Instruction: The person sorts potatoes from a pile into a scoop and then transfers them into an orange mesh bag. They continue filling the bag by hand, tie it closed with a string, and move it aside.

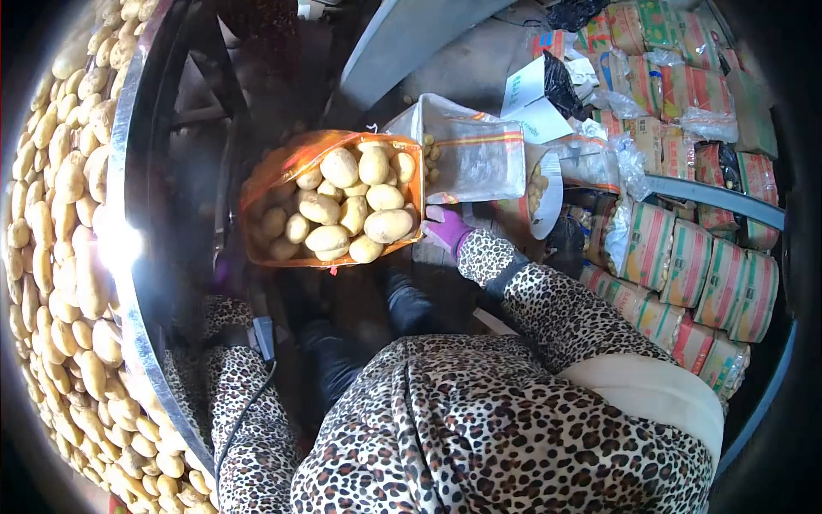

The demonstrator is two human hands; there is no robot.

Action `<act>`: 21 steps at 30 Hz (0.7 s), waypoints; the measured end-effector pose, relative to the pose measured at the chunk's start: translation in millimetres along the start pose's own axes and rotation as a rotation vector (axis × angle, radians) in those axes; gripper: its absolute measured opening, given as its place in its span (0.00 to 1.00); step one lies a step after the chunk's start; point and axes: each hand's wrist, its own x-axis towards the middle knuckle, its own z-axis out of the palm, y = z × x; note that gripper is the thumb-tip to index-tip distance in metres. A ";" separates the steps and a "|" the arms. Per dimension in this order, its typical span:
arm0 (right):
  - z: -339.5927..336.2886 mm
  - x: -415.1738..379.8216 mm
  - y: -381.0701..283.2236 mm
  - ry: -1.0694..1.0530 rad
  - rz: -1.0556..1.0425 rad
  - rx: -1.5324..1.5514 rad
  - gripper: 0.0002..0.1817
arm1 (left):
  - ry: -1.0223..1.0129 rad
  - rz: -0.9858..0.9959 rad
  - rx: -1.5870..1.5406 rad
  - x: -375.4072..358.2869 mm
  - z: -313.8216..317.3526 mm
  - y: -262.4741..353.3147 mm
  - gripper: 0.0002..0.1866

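An orange plastic bag (pixel 272 169) stands wide open in front of my legs, filled with potatoes (pixel 341 168). My right hand (pixel 447 228), in a purple glove, pinches the bag's right rim. On the other side, my left hand (pixel 221 269) is a dim purple patch in shadow, low beside the bag and the table frame. Its fingers cannot be made out, nor whether it touches the bag. Both arms wear leopard-print sleeves.
Many potatoes cover a metal-edged table (pixel 128 171) at left. Behind the bag sits a clear-lined container (pixel 479 158) with small potatoes beside it. A white carton (pixel 535 103) and stacked printed packages (pixel 676 257) fill the right. A curved grey bar (pixel 719 199) crosses there.
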 end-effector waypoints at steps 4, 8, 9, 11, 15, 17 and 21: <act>4.0 2.1 -12.7 -0.041 0.131 -0.011 0.11 | -0.012 0.048 -0.016 6.2 -14.3 -27.8 0.13; 6.0 21.8 7.8 -0.046 0.100 0.012 0.11 | -0.021 0.051 -0.024 -12.0 -19.7 -0.4 0.13; 4.5 27.6 11.8 -0.034 0.078 -0.004 0.11 | -0.015 0.030 -0.037 -24.7 -15.8 31.9 0.13; 1.2 35.3 20.3 -0.041 0.062 0.006 0.11 | -0.020 -0.004 -0.143 -47.4 1.0 79.1 0.12; 1.1 13.9 -14.3 -0.072 0.280 0.033 0.12 | -0.071 -0.151 -0.258 -49.2 21.0 96.6 0.11; -3.6 7.0 -16.9 -0.075 0.364 0.175 0.15 | -0.009 -0.215 -0.344 -54.1 30.7 96.7 0.12; -8.4 7.5 -4.3 -0.216 0.381 0.420 0.25 | -0.035 -0.093 -0.425 -90.0 56.6 108.3 0.17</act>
